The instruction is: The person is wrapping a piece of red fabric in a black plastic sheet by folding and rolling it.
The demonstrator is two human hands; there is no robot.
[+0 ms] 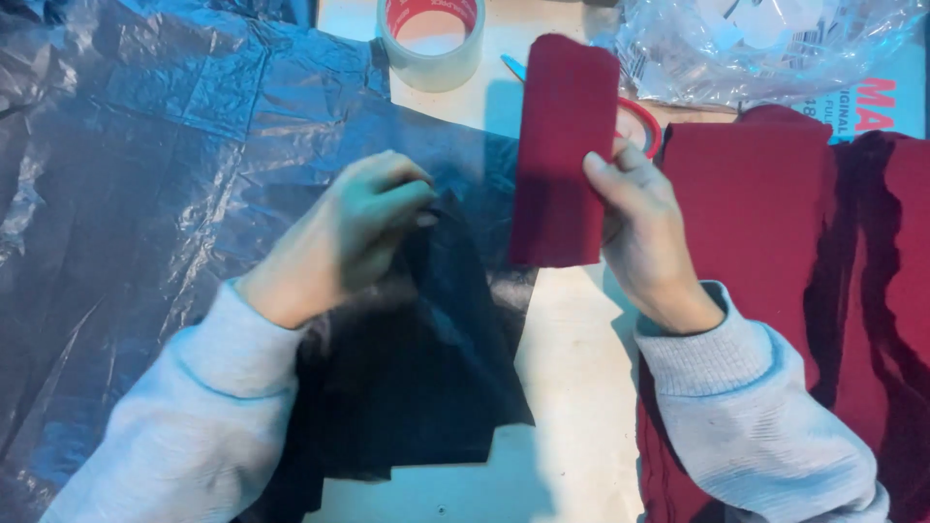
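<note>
My right hand (pixel 639 228) grips a folded dark red cloth (pixel 562 145) by its right edge and holds it upright above the pale table (pixel 572 368). My left hand (pixel 363 228) pinches the top of a black cloth (pixel 417 368) that spreads out below it toward the table's near edge. The two hands are close together, with the black cloth's peak between them. Both arms wear light grey sleeves.
A large dark blue plastic sheet (pixel 136 174) covers the left side. A stack of dark red fabric (pixel 775 223) lies on the right. At the back sit a roll of clear tape (pixel 431 39), a red tape roll (pixel 644 126) and a crumpled clear plastic bag (pixel 765 44).
</note>
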